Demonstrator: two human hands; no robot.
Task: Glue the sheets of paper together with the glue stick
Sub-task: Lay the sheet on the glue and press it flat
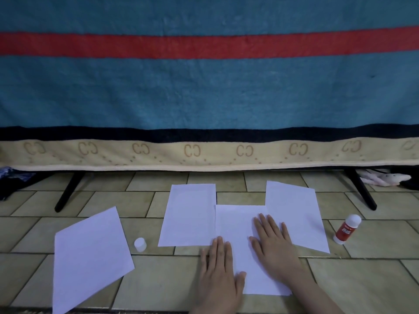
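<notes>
Left hand (218, 266): I see it lying flat, palm down, fingers straight and close together; it straddles the left edge of the middle sheet, the thumb out to the right on the paper, the outer fingers on the floor tiles
Right hand (273, 244): also flat, fingers slightly spread and pointing away from me, pressing on the right half of the same sheet; nothing gripped by either hand
Middle sheet (235, 223): white, under both palms, its near edge just beyond the wrists
Left sheet (188, 214): just ahead of the left hand's fingertips, its right edge meeting the middle sheet's left edge; I cannot tell which lies on top
Right sheet (297, 214): beyond and right of the right hand, tilted a little; the little finger rests at the seam where it joins the middle sheet
Glue stick (347, 228): red label, white ends, standing on the tiles well to the right of the right hand, clear of the right sheet
Cap (140, 244): small white cap, upright on the floor left of the left hand, between the left sheet and the loose one
Loose sheet (90, 257): far left of the left hand, skewed, apart from the rest
Floor (158, 282): pale green tiles
Blanket (204, 98): teal with a red stripe, hanging beyond everything, dark legs (68, 191) showing beneath
</notes>
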